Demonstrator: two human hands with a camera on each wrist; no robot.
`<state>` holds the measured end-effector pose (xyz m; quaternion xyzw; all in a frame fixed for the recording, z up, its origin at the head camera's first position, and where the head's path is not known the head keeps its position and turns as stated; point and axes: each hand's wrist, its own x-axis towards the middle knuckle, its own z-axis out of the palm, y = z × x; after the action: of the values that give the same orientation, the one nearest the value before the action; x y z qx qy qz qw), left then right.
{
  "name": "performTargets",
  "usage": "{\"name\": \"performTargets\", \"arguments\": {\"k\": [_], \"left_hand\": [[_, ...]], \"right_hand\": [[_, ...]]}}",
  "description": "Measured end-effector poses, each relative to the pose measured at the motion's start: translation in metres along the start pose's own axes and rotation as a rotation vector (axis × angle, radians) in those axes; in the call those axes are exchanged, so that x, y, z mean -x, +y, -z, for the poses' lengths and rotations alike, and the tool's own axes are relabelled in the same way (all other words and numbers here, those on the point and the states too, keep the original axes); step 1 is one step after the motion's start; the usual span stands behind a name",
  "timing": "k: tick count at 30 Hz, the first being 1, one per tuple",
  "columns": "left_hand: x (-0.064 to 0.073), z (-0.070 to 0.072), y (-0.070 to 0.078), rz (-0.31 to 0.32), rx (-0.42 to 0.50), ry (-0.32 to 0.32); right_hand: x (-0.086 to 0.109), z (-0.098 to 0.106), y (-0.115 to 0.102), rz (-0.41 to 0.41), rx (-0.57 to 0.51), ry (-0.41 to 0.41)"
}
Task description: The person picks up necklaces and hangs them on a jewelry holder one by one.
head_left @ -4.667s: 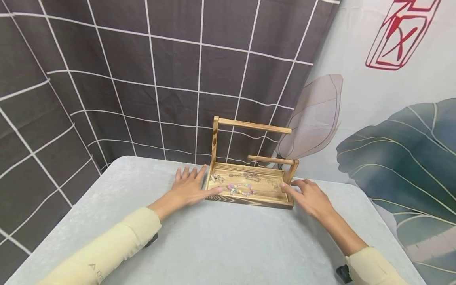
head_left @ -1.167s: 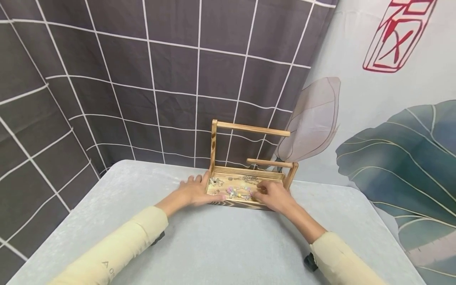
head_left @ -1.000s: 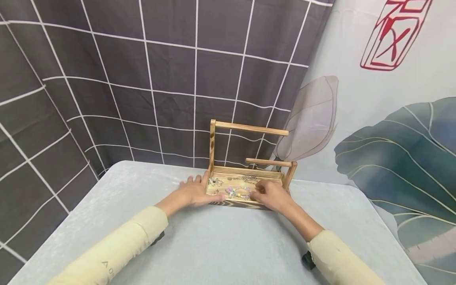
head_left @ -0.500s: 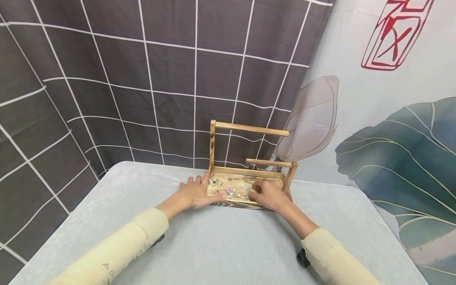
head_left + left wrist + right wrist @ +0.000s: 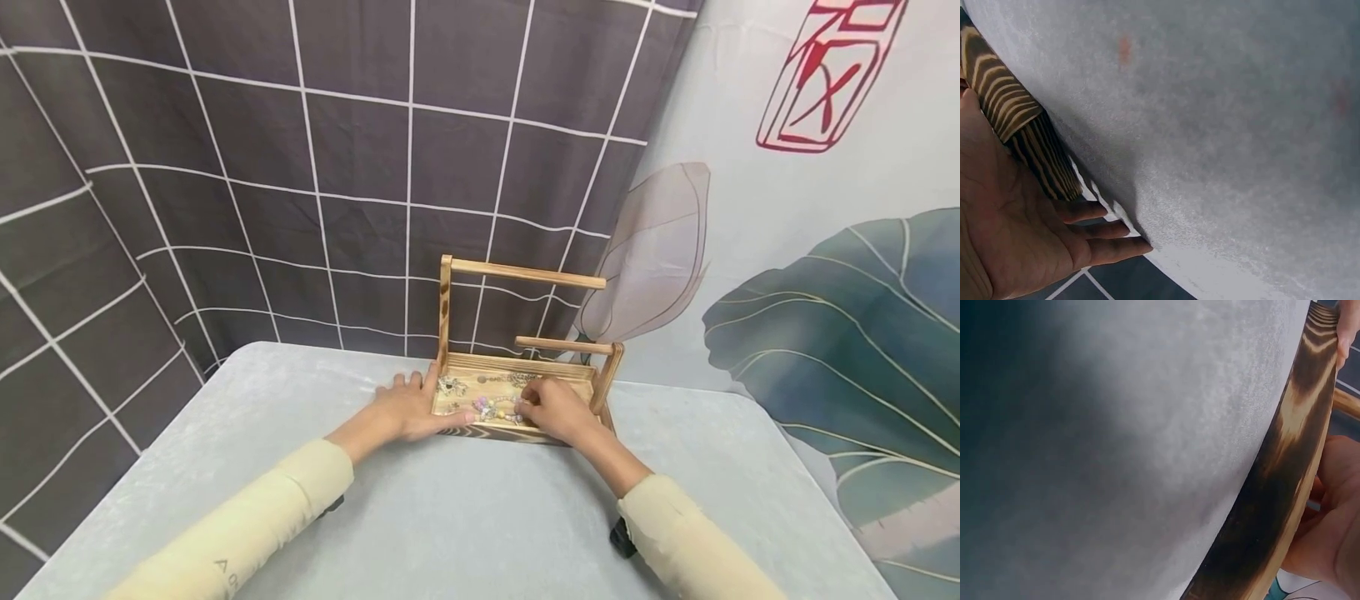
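Note:
A wooden tray (image 5: 491,432) with burnt-grain sides and two raised handles stands near the table's far edge. My left hand (image 5: 401,408) rests against its left end, fingers spread straight and thumb over the front rim. In the left wrist view, the palm (image 5: 1016,231) lies beside the striped wood. My right hand (image 5: 558,408) reaches into the tray, fingers curled, thumb and fingertips pinching the right end of a pastel beaded bracelet (image 5: 487,408). The right wrist view shows this hand (image 5: 1335,512) over the front wall, its fingertips mostly hidden.
Also in the tray are a silvery trinket (image 5: 450,385) at the left and a dark chain bracelet (image 5: 522,379) at the back. The tall handle (image 5: 525,273) and low handle (image 5: 562,344) rise above it. A grey cloth covers the table (image 5: 465,517); a dark checked curtain (image 5: 360,250) hangs behind.
My right hand has left the tray's right end, come inside it and shifted left along the beaded bracelet. My left hand has settled closer against the left end.

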<state>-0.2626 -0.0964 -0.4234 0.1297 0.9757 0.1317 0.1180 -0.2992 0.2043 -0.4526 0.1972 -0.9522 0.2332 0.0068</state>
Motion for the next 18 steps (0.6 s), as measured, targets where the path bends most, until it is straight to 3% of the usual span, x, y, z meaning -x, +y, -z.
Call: {"name": "performTargets", "arguments": {"k": [4, 12, 18], "left_hand": [[0.0, 0.001, 0.0, 0.002, -0.002, -0.011], [-0.001, 0.003, 0.001, 0.002, -0.01, -0.033], [-0.001, 0.006, 0.003, 0.005, 0.007, -0.056]], "right_hand": [[-0.008, -0.01, 0.016, 0.019, -0.023, 0.001], [-0.011, -0.012, 0.022, 0.016, -0.021, -0.019], [-0.016, -0.01, 0.031, -0.033, -0.097, -0.088]]}}
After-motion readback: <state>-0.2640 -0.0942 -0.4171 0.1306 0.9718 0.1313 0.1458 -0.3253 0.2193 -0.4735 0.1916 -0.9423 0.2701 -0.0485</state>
